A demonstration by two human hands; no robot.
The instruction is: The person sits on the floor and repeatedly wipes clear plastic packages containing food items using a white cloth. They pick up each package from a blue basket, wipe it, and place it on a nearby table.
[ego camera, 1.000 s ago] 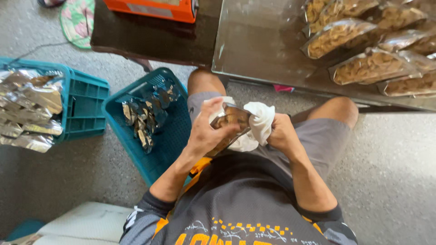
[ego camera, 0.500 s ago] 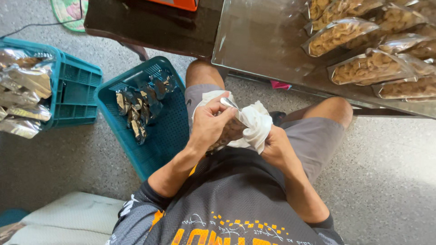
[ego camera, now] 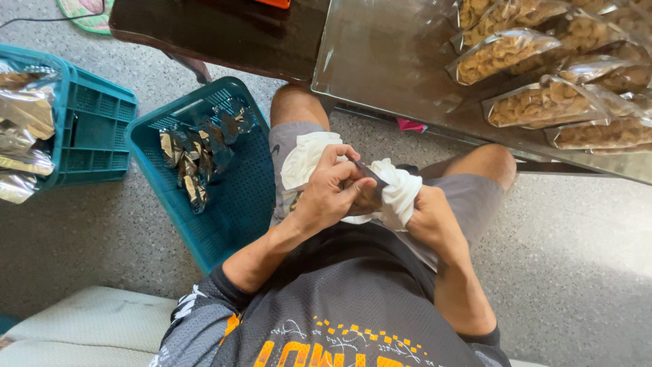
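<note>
I've got my left hand (ego camera: 326,194) pinching a small dark packet (ego camera: 370,175) over my lap; right hand (ego camera: 428,217) fisted round the white cloth (ego camera: 397,194); wiping step, I'd judge; next calls for a steady grip by the teal basket (ego camera: 238,204).

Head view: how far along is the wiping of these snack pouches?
Done, it seems: a few foil pouches lie in the teal basket beside the person's knee. In hand: the left hand holds one pouch while the right hand presses a white cloth to it. Left, probably: clear bags of snacks on the metal tray; whether the pouches in the far crate are done, I cannot tell.
</note>
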